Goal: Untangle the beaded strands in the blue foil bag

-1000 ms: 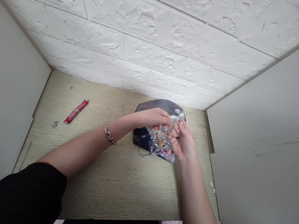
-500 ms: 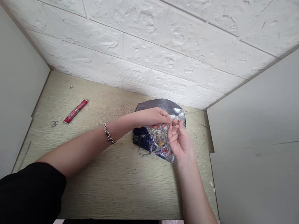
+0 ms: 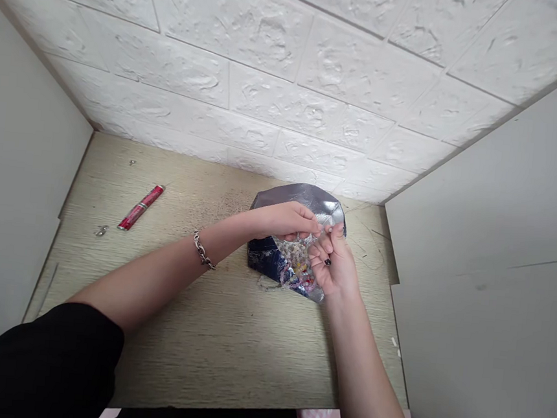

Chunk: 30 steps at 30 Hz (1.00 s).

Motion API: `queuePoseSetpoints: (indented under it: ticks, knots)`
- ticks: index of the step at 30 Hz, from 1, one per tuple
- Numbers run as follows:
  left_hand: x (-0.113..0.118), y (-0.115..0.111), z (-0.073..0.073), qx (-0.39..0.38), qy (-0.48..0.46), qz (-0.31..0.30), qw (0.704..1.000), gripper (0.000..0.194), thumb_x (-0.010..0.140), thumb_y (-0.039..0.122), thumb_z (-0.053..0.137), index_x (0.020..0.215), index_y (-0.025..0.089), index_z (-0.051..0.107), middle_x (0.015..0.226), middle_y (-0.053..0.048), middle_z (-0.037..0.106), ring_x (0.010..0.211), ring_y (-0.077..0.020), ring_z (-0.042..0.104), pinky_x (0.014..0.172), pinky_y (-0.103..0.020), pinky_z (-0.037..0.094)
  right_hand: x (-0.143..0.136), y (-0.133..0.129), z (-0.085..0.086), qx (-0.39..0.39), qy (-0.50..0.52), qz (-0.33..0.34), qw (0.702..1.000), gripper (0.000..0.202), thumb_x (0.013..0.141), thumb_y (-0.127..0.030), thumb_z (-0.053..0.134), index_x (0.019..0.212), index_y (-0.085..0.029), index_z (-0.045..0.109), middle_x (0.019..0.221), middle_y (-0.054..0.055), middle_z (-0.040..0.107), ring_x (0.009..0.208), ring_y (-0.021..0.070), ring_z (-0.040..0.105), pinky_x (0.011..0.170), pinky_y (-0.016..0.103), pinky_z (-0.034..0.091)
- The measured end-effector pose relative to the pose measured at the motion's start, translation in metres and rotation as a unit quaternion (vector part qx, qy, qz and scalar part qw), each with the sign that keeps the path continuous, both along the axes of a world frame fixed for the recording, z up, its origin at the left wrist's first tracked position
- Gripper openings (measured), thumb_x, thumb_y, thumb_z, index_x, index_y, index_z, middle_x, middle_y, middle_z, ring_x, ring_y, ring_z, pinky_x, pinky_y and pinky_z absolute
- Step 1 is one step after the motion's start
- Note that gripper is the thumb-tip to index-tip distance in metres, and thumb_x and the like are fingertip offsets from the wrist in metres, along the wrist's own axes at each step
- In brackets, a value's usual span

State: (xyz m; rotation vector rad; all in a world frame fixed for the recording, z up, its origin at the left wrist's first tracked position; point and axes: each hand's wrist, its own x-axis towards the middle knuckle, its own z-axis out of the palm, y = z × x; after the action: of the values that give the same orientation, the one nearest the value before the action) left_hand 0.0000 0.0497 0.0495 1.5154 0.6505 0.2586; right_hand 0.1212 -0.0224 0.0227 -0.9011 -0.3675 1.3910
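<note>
Many small coloured beads [image 3: 298,260] lie on an opened silver and dark blue foil bag [image 3: 262,254] on the table. Over the bag, my left hand [image 3: 297,221] has its thumb and fingers pinched together on something too small to make out. My right hand [image 3: 335,259], palm up, faces it with its fingertips almost touching the left ones. Its thumb and index finger are closed on something tiny, and a small dark spot shows by its curled fingers. A loop of pale beads [image 3: 268,287] hangs out at the bag's near edge.
A red tube-shaped packet [image 3: 141,207] lies on the wooden table [image 3: 227,347] at the left. Small shiny pieces [image 3: 102,230] rest near it. Thin threads [image 3: 372,253] lie right of the bag. A white brick-patterned wall stands behind, with grey panels on both sides.
My right hand has turned slightly and its fingers have curled more; a dark spot now shows at them. My left hand has barely moved.
</note>
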Motion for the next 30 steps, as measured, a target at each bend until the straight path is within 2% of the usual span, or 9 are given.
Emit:
queuePoseSetpoints:
  ticks: [5,11,30]
  knots:
    - [-0.0007,-0.0005,0.0008,0.014,0.000,-0.015,1.000,0.025,0.073,0.037,0.054,0.060,0.017,0.049,0.046,0.005,0.034,0.038,-0.0047,0.028,0.039,-0.023,0.015,0.0014,0.0008,-0.0035,0.022,0.015,0.027,0.999,0.032,0.059,-0.037,0.073,0.067,-0.016,0.050,0.041,-0.012,0.035,0.034,-0.0010,0.026,0.038,0.010,0.034]
    - [-0.0013,-0.0008,0.0013,0.013,0.002,-0.015,1.000,0.026,0.072,0.038,0.056,0.059,0.017,0.048,0.044,0.005,0.034,0.038,-0.0049,0.028,0.040,-0.022,0.015,0.0018,0.0008,-0.0057,0.030,0.019,0.026,0.999,0.029,0.061,-0.035,0.073,0.067,-0.017,0.051,0.044,-0.011,0.035,0.039,0.0003,0.033,0.040,0.010,0.037]
    - [-0.0002,-0.0012,0.0022,0.011,-0.001,-0.004,1.000,0.025,0.071,0.036,0.055,0.057,0.016,0.047,0.048,0.004,0.033,0.039,-0.0045,0.026,0.040,-0.023,0.015,0.0015,0.0011,-0.0074,0.036,0.038,0.040,0.998,0.025,0.061,-0.031,0.073,0.069,-0.015,0.055,0.044,-0.011,0.037,0.038,-0.0011,0.032,0.040,0.008,0.036]
